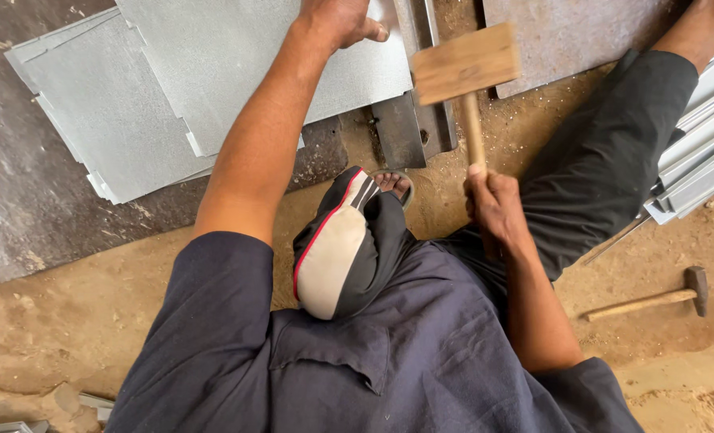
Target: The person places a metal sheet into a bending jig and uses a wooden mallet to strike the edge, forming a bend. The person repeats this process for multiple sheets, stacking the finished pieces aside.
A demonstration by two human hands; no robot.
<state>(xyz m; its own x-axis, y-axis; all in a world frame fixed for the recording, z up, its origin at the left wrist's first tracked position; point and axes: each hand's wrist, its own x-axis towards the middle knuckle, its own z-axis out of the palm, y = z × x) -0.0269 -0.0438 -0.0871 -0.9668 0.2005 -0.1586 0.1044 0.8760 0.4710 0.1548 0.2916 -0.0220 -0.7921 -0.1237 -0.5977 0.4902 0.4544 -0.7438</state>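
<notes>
Item: wooden mallet (463, 66), raised over steel bar (418, 96) w/ sheet edge on it; R hand (493, 204) fingers wrapped tight on handle end, L hand (337, 20) fingers partly cut off, thumb out, pressing galvanised sheet (236, 64) flat; best struck square, clear of L thumb.

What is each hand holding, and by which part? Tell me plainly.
The right hand grips a wooden mallet at the lower end of its handle. The left hand presses on a grey metal sheet near its edge.
</notes>
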